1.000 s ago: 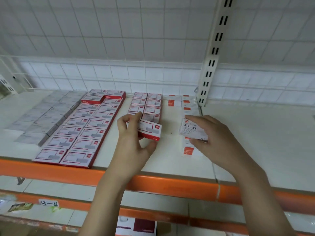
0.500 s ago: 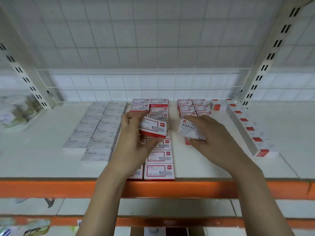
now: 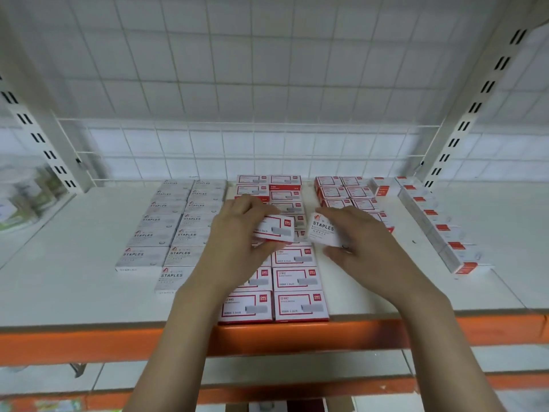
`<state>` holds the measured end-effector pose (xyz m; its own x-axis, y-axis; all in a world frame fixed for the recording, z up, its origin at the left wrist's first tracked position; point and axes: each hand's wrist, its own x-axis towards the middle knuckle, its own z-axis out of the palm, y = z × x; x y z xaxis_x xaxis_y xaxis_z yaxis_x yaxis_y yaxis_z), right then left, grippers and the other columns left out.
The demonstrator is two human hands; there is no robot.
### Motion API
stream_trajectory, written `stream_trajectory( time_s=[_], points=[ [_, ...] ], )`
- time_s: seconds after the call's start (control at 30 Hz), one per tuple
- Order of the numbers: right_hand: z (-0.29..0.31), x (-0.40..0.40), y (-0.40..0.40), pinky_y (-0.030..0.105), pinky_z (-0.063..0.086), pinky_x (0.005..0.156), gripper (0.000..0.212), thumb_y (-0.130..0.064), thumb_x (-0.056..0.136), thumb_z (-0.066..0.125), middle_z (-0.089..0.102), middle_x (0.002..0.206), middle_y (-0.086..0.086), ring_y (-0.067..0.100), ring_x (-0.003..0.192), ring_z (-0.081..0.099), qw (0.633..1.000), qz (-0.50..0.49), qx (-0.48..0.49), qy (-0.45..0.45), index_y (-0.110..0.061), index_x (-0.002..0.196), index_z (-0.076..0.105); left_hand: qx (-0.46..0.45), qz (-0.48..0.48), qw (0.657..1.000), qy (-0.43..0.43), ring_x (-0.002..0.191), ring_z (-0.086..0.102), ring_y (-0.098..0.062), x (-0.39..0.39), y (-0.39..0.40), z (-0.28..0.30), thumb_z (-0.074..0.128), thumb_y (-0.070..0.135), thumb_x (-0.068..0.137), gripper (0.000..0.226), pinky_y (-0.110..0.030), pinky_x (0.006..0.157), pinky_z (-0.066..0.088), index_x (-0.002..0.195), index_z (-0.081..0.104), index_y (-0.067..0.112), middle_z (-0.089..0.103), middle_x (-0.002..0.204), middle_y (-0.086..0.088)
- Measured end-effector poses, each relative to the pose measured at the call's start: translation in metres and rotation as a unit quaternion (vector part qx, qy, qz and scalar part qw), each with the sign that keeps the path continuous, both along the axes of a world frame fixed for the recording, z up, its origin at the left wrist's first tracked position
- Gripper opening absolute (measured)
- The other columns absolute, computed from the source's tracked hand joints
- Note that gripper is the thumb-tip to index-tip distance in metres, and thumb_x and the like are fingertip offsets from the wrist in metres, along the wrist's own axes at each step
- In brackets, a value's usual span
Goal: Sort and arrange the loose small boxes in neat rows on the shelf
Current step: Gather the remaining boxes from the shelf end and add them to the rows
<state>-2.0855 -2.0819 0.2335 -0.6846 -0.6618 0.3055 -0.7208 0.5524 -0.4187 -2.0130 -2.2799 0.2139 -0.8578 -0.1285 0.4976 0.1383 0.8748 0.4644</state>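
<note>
My left hand [image 3: 237, 242] holds a red-and-white staple box [image 3: 277, 230] above two rows of matching red-edged boxes [image 3: 300, 306] that run from the shelf's front edge to the back. My right hand [image 3: 365, 248] grips a white box marked STAPLES [image 3: 323, 231] just to the right of the first box. Two rows of white STAPLES boxes [image 3: 166, 233] lie to the left. A smaller block of red-edged boxes [image 3: 344, 191] sits behind my right hand, partly hidden by it.
A diagonal line of white boxes with red ends [image 3: 439, 227] runs along the right. The shelf [image 3: 74, 281] has an orange front rail [image 3: 89, 340], a wire grid back and slotted uprights [image 3: 463, 126] on both sides. Blurred packages [image 3: 20, 200] lie on the neighbouring shelf at left.
The view has swung left, so the rows now lie centred under my hands. Both hands keep hold of their boxes, close together over the red-edged rows.
</note>
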Motion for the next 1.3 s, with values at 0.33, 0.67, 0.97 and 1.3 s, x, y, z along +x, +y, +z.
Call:
stream_trajectory(
  time_s=[0.33, 0.67, 0.97, 1.3],
  points=[
    [-0.002, -0.028, 0.019, 0.020, 0.030, 0.089, 0.064, -0.007, 0.077, 0.066, 0.055, 0.124, -0.001, 0.018, 0.117, 0.045, 0.999, -0.037, -0.006, -0.014, -0.026, 0.134, 0.046, -0.113, 0.046, 0.985, -0.126, 0.115, 0.042, -0.020, -0.099, -0.004, 0.012, 0.067, 0.049, 0.076, 0.051, -0.034, 0.092, 0.029, 0.121, 0.056, 0.027, 0.054, 0.122, 0.006],
    [-0.010, -0.044, 0.028, 0.019, 0.030, 0.088, 0.060, -0.010, 0.082, 0.063, 0.054, 0.124, 0.000, 0.018, 0.115, 0.046, 0.998, -0.055, 0.006, -0.022, -0.026, 0.136, 0.043, -0.122, 0.078, 0.970, -0.197, 0.121, 0.038, -0.022, -0.126, -0.013, -0.011, 0.062, 0.052, 0.080, 0.056, -0.038, 0.103, 0.028, 0.129, 0.052, 0.026, 0.048, 0.126, 0.000],
    [-0.013, -0.049, 0.015, 0.025, 0.029, 0.101, 0.060, -0.011, 0.082, 0.063, 0.049, 0.132, -0.005, 0.017, 0.124, 0.040, 0.999, -0.019, 0.005, -0.036, -0.026, 0.136, 0.042, -0.296, 0.095, 0.933, -0.182, 0.126, 0.038, -0.021, -0.104, 0.000, -0.013, 0.044, 0.008, 0.092, 0.042, -0.031, 0.106, 0.030, 0.133, 0.047, 0.017, 0.045, 0.137, -0.001],
    [-0.017, -0.054, 0.019, 0.033, 0.031, 0.105, 0.060, -0.012, 0.083, 0.061, 0.047, 0.133, -0.007, 0.016, 0.125, 0.038, 0.998, -0.011, -0.006, -0.062, -0.029, 0.137, 0.040, -0.308, 0.117, 0.922, -0.203, 0.116, 0.047, -0.022, -0.111, 0.006, -0.010, 0.043, 0.009, 0.093, 0.036, -0.031, 0.103, 0.035, 0.126, 0.054, 0.016, 0.055, 0.126, -0.002]
  ],
)
